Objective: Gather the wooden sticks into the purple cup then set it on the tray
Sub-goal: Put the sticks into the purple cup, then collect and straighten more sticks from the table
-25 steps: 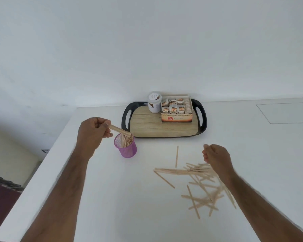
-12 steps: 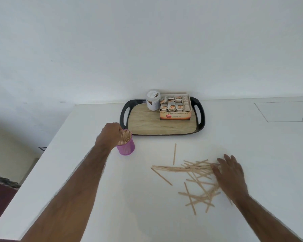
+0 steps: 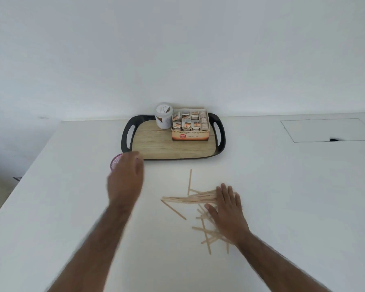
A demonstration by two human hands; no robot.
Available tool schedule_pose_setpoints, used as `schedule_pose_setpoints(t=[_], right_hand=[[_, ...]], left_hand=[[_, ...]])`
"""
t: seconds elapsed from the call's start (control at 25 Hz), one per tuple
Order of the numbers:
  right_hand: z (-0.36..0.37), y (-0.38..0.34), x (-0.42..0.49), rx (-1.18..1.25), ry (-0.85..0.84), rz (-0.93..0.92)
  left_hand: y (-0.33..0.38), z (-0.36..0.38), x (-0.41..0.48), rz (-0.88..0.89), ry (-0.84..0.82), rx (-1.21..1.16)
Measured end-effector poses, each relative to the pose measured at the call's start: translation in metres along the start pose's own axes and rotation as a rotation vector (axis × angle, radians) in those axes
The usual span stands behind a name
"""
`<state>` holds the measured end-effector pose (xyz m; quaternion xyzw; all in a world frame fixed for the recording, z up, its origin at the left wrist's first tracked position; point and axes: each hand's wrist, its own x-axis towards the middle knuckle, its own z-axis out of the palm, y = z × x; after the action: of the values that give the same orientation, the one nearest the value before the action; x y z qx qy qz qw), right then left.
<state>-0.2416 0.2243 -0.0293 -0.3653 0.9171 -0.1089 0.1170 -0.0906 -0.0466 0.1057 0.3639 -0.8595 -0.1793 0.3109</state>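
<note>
The purple cup (image 3: 115,162) stands on the white table just in front of the tray's left corner; only its left rim shows behind my left hand (image 3: 125,178). That hand is blurred in front of the cup, fingers loose, and I see nothing in it. Several wooden sticks (image 3: 188,199) lie scattered on the table to the right. My right hand (image 3: 227,209) lies flat on the pile, fingers spread, pressing on the sticks. The tray (image 3: 156,146), black-rimmed with a wood-look floor, sits at the back by the wall.
A white jar (image 3: 164,115) and an open box of sachets (image 3: 190,127) stand on the tray's far half. The table's left edge (image 3: 25,171) drops off close to the cup. A square panel outline (image 3: 327,130) marks the table at the right.
My left hand dropped its sticks into the cup and has pulled back toward me and to the right. My right hand has slid left and settled flat over the stick pile.
</note>
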Motion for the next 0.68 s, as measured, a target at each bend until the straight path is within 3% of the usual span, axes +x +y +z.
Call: schedule_pose_setpoints(t=[0.08, 0.16, 0.24, 0.48, 0.68], right_hand=[[-0.004, -0.006, 0.010, 0.110, -0.017, -0.086], [-0.015, -0.009, 0.026, 0.180, -0.021, -0.104], [-0.025, -0.014, 0.044, 0.169, -0.058, -0.082], [-0.036, -0.044, 0.081, -0.039, -0.263, -0.250], [-0.037, -0.051, 0.066, -0.140, -0.217, -0.341]], left_hand=[[0.016, 0.025, -0.040, 0.165, -0.142, 0.003], [0.016, 0.055, -0.078, 0.167, -0.415, 0.130], [0.002, 0.082, -0.109, 0.136, -0.570, 0.245], [-0.016, 0.110, -0.133, 0.253, -0.651, 0.333], [-0.007, 0.116, -0.122, 0.212, -0.701, 0.383]])
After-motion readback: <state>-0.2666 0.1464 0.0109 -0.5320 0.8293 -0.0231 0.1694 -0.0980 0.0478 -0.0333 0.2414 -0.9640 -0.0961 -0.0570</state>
